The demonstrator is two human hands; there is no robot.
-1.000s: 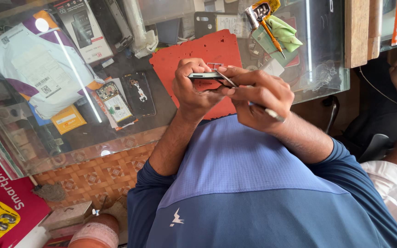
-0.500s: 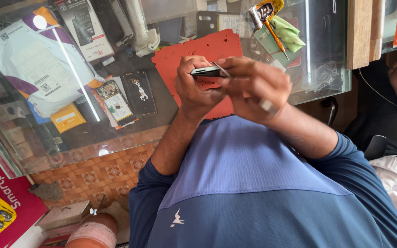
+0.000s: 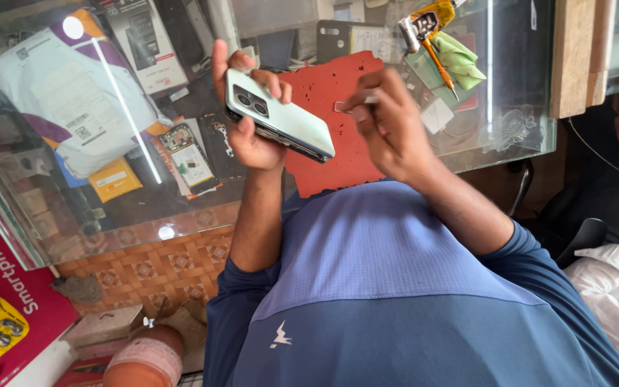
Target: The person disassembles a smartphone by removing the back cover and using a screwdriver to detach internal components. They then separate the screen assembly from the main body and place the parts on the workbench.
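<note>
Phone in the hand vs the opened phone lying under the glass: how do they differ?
The phone in the left hand is closed, with its pale back and camera lenses showing; the opened phone shows bare inner parts. The held one is tilted in the air above the glass counter; the opened one lies flat beneath that glass. Both are slim rectangles.

The phone (image 3: pixel 281 122) sits in the left hand (image 3: pixel 248 136) above the bench (image 3: pixel 145 208), left of the mat (image 3: pixel 338 122); the right hand (image 3: pixel 392 125) is over the mat.
</note>
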